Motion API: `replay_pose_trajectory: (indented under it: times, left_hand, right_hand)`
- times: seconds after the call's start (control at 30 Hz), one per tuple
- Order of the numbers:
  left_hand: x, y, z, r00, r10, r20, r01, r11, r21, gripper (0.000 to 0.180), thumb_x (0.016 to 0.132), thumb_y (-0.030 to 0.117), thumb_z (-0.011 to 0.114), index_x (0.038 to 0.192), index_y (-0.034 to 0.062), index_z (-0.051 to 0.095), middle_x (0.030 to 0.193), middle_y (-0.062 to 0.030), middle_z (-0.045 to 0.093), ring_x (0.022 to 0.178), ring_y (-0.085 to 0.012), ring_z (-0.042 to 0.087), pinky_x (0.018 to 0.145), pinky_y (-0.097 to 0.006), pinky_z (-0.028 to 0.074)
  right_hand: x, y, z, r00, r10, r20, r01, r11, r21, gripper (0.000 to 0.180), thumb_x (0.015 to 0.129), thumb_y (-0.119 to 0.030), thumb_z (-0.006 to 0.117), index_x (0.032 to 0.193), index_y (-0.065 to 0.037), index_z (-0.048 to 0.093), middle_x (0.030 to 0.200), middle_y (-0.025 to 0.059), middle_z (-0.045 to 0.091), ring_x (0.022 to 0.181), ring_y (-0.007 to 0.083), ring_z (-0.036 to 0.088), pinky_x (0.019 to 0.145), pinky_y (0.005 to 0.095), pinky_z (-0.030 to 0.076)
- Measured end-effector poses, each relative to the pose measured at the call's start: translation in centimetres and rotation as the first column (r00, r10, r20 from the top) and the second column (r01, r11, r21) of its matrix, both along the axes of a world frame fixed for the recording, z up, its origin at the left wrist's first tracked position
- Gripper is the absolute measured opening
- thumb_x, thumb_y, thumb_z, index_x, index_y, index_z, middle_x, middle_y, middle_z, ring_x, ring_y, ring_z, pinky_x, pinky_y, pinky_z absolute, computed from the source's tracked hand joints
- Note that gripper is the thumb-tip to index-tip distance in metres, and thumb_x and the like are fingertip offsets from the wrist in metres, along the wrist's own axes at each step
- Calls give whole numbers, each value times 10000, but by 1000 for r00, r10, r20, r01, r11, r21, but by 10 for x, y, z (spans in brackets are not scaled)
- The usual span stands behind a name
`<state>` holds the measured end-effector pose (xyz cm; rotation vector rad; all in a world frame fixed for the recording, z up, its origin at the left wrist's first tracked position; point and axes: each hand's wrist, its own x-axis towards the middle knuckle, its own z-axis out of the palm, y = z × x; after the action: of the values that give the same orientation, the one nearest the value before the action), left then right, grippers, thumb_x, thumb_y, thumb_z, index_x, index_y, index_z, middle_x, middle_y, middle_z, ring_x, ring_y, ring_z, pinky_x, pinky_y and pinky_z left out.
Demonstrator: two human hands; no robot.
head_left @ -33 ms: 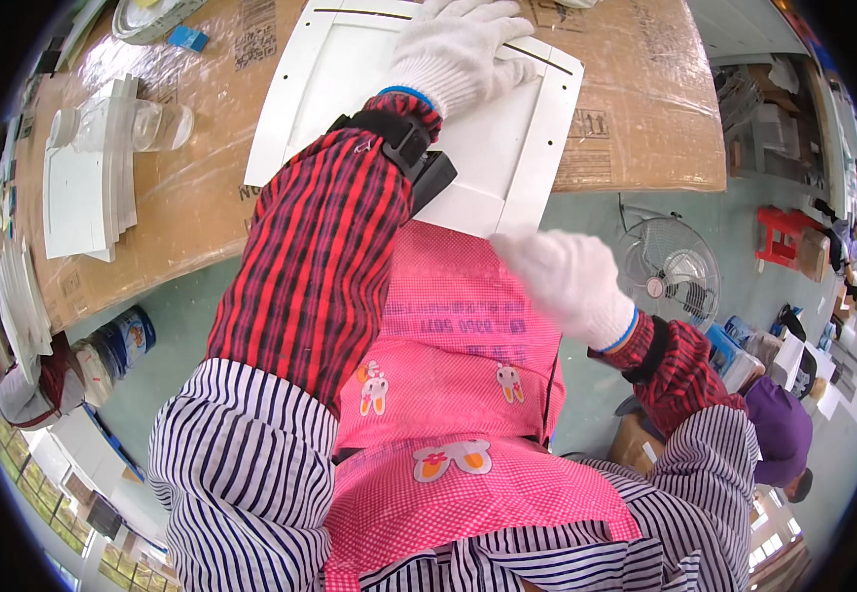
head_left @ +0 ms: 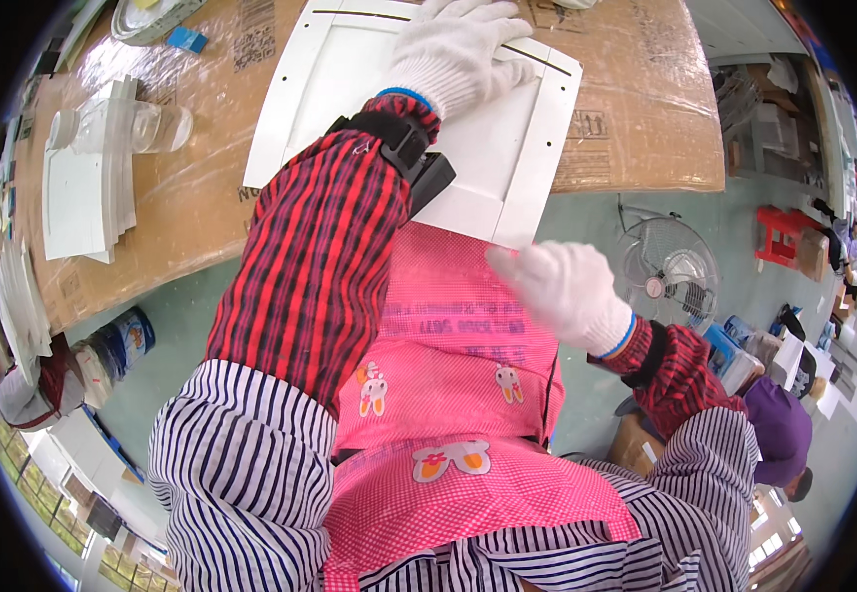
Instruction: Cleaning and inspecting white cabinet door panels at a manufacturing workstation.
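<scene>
A white framed panel (head_left: 478, 187) with dark slots and small dark holes lies on the cardboard-covered table (head_left: 636, 118), its near edge reaching past the table's edge. My left hand (head_left: 448, 54), in a white knitted glove, rests flat on the panel's far part, fingers spread. Just off the panel's near right corner is my right hand (head_left: 571, 291), gloved the same way. Its fingers are curled together and slightly blurred; whatever they may hold is hidden. A pink apron (head_left: 468, 316) lies behind that hand.
Left on the table are stacked white boards (head_left: 78, 197), a clear plastic bottle (head_left: 157, 126) and a blue block (head_left: 188, 39). A floor fan (head_left: 667, 261) stands beyond the table's right edge, and a red stool (head_left: 782, 235) farther right. Other people are at both sides.
My right hand has shifted a little toward me, away from the panel's near corner. My left hand and the panel hold their place.
</scene>
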<state>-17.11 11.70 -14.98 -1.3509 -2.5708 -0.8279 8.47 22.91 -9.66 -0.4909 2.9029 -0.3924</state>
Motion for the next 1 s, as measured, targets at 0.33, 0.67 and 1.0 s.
replay_pose_trajectory:
  times: [0.33,0.67,1.0]
  left_hand:
    - [-1,-1,8,997,-15,70,18,999,-39,524,952,467,664,1359,139,696,1508,-102,610,1470,-283,476,1277,-467,273]
    - [-7,6,-9,995,74,-67,-78,996,-53,602,941,529,695,1437,192,638,1568,-27,567,1502,-230,438,1283,-413,271]
    - [-3,12,0,998,66,19,-63,990,-130,554,940,528,693,1370,178,675,1580,-25,552,1509,-218,425,1284,-410,267]
  right_hand:
    - [10,-24,-4,985,-85,152,83,996,21,291,901,-153,668,1186,-169,724,788,40,646,715,273,717,531,410,556]
    - [-21,9,-10,943,-193,-272,171,980,-101,450,770,-41,730,1204,-154,753,787,32,594,663,267,630,566,390,513]
    - [-150,116,-43,832,-229,-505,189,973,-129,394,829,-114,673,1216,-161,729,863,66,644,772,284,691,633,408,572]
